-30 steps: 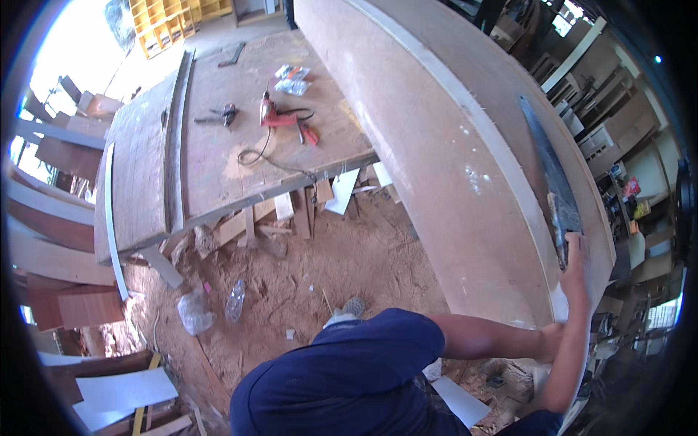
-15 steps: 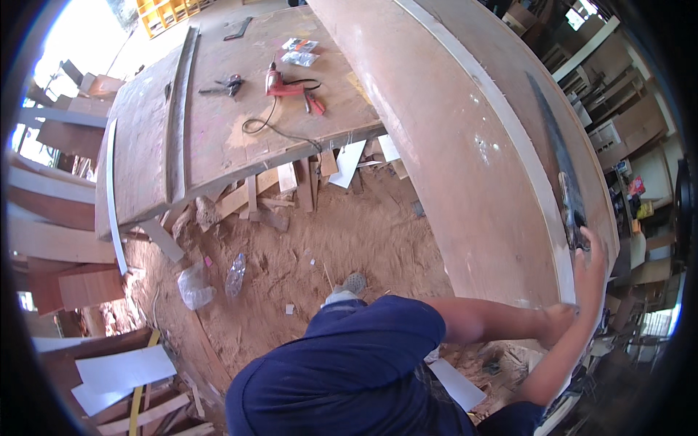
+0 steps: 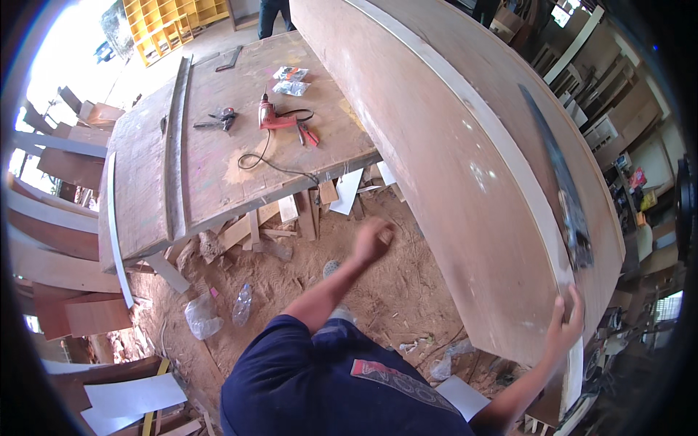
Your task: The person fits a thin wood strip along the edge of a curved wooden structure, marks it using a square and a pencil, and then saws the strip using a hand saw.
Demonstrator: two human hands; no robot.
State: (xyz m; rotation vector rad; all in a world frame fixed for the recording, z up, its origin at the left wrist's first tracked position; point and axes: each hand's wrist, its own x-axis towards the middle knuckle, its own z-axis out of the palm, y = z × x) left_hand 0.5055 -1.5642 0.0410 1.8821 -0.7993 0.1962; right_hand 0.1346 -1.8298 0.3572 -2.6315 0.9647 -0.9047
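Observation:
A long pale strip (image 3: 502, 149) runs down the large brown wooden panel (image 3: 451, 189) on my right. My right hand (image 3: 566, 323) rests on the strip near the panel's close end, its fingers stretched out and apart. A dark, long-bladed tool like a handsaw (image 3: 550, 145) lies on the panel just beyond that hand, not touched by it. My left hand (image 3: 372, 241) is raised over the sawdust-covered ground, between the panel and the worktable. It looks curled, but motion smears its fingers. Nothing can be made out in it.
The wooden worktable (image 3: 233, 152) bears a red corded drill (image 3: 269, 116), red-handled pliers (image 3: 308, 135), a black tool (image 3: 218, 119) and small plastic packets (image 3: 291, 81). Offcuts (image 3: 291, 211) lie beneath it. A plastic bottle (image 3: 242, 305) and bag (image 3: 203, 317) are on the ground. Another person's legs (image 3: 276, 16) show behind.
My left hand has left the strip and swung out leftward over the ground. My right hand has moved from beside the saw's handle back toward me, onto the strip. The view has shifted slightly.

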